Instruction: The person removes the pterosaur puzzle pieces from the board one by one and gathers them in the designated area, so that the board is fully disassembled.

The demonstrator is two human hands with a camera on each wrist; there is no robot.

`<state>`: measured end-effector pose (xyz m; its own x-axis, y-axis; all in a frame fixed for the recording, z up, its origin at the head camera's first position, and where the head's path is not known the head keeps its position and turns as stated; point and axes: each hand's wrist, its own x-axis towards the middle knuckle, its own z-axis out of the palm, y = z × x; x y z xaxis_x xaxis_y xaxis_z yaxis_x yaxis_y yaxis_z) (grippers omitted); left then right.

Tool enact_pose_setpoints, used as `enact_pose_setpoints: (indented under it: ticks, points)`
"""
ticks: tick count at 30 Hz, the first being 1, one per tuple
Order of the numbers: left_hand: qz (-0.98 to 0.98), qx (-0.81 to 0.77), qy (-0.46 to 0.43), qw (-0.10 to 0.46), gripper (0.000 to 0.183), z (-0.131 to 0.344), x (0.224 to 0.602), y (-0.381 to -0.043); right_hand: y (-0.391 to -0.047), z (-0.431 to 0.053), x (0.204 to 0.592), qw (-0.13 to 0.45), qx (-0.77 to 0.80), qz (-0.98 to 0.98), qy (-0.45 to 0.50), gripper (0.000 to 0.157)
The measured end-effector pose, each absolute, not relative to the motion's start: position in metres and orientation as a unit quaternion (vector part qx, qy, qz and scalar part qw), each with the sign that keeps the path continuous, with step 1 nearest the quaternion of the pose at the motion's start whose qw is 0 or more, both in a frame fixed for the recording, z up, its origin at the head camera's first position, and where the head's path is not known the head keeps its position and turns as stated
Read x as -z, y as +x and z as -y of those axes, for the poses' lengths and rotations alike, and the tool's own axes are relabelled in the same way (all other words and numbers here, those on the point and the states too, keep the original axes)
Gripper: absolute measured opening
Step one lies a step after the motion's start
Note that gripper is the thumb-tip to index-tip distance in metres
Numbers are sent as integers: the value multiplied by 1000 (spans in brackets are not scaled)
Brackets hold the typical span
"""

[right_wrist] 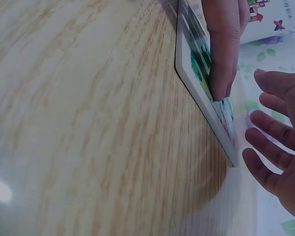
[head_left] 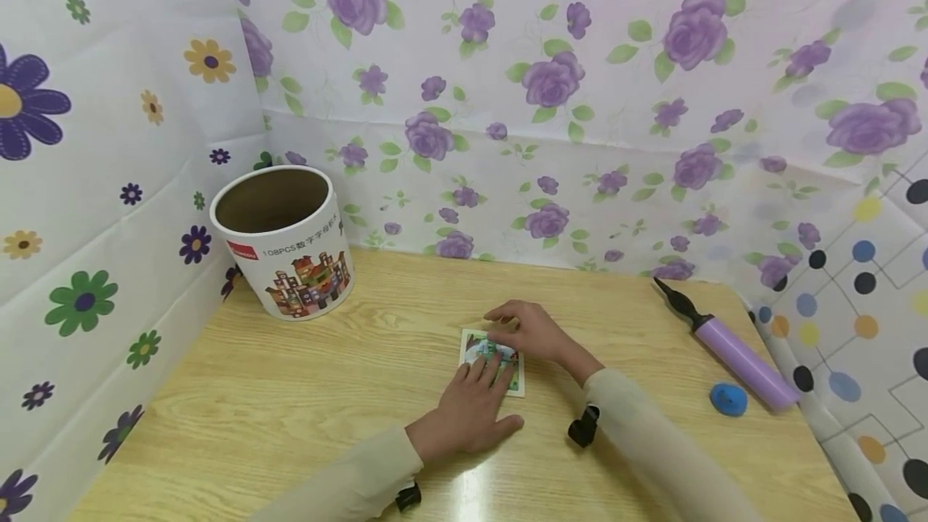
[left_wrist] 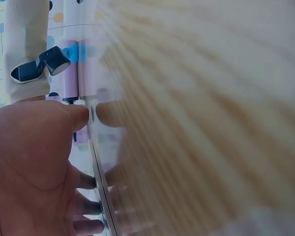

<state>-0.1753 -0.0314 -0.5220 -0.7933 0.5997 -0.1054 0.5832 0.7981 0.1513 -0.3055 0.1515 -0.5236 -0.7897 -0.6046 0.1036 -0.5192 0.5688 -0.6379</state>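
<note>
A small flat picture board (head_left: 519, 381) with a white border and a colourful printed scene lies on the wooden table. My left hand (head_left: 471, 409) rests over its near part, fingers straight and spread on the print, thumb out to the right on the tabletop. Over the board's far right corner is my right hand (head_left: 532, 333), its fingers loosely bent. The right wrist view shows the board (right_wrist: 199, 91) edge-on, with the left fingers (right_wrist: 222, 54) pressing its face. There, the right hand (right_wrist: 285, 132) has spread, relaxed fingers beside the board, gripping nothing.
A large white bucket (head_left: 319, 264) with printed building blocks stands at the back left. To the right lie a purple hand pump (head_left: 747, 361) with a black nozzle and a small blue object (head_left: 728, 399). Flower-patterned cloth (head_left: 471, 143) hangs behind the table (head_left: 290, 401).
</note>
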Motion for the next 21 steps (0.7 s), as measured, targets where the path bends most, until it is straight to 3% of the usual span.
enact_pose_setpoints:
  ticks: [21]
  points:
    - [-944, -36, 310, 109, 82, 29, 516, -171, -305, -126, 534, 69, 312, -893, -318, 32]
